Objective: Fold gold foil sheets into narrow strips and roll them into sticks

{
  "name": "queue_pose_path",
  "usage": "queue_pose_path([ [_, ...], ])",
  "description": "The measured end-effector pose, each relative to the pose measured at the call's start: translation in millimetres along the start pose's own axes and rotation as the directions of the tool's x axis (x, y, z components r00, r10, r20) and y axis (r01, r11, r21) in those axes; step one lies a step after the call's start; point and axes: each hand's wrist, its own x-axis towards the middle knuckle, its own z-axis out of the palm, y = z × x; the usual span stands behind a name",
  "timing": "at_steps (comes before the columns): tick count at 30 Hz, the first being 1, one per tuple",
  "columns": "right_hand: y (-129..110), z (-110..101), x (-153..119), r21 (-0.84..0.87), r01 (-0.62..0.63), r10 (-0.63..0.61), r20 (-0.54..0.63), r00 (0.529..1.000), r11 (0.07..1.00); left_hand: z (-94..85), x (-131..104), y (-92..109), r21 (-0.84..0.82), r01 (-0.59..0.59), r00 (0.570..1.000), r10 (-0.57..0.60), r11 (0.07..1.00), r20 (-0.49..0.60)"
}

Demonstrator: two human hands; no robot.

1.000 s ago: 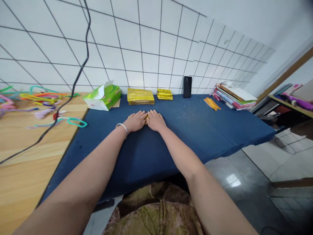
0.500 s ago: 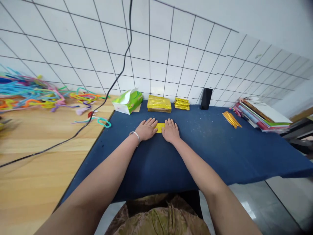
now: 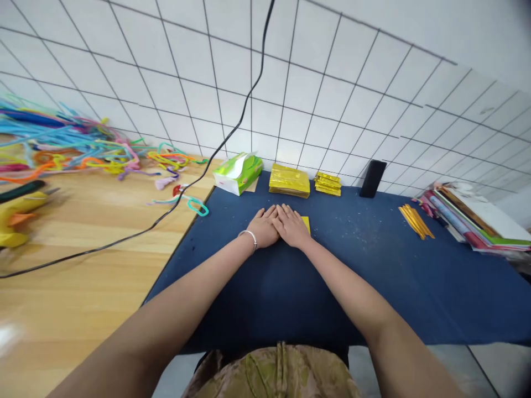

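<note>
A piece of gold foil paper (image 3: 306, 223) lies on the blue cloth, mostly hidden beneath my hands; only its right end shows. My left hand (image 3: 264, 228), with a silver bangle at the wrist, rests flat with its fingers stretched out. Over its fingers lies part of my right hand (image 3: 291, 225), also flat and pressing down on the foil paper. Just beyond the hands are a thick stack of gold foil paper (image 3: 289, 181) and a smaller pile of folded gold strips (image 3: 327, 183).
A green tissue box (image 3: 238, 173) and an upright black phone (image 3: 373, 178) stand near the tiled wall. Orange-gold strips (image 3: 416, 221) and stacked papers (image 3: 477, 218) lie to the right. Leftward are colourful pipe cleaners (image 3: 74, 143), a yellow glue gun (image 3: 19, 218) and a black cable (image 3: 161, 218).
My hands have come together, the right one sliding left so it overlaps the left. The foil's uncovered part is now at the right instead of between them. The view has swung left.
</note>
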Motion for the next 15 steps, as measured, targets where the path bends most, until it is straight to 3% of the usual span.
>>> queue_pose_path([
  [11, 21, -8, -12, -0.15, 0.004, 0.002, 0.04, 0.999, 0.989, -8.9, -1, -6, -0.062, -0.015, 0.999, 0.011, 0.998, -0.052],
  [15, 24, -9, -13, -0.152, 0.001, 0.003, 0.031, 1.0, 0.988, -13.1, 0, -9, -0.085, -0.024, 0.999, 0.022, 0.996, -0.025],
])
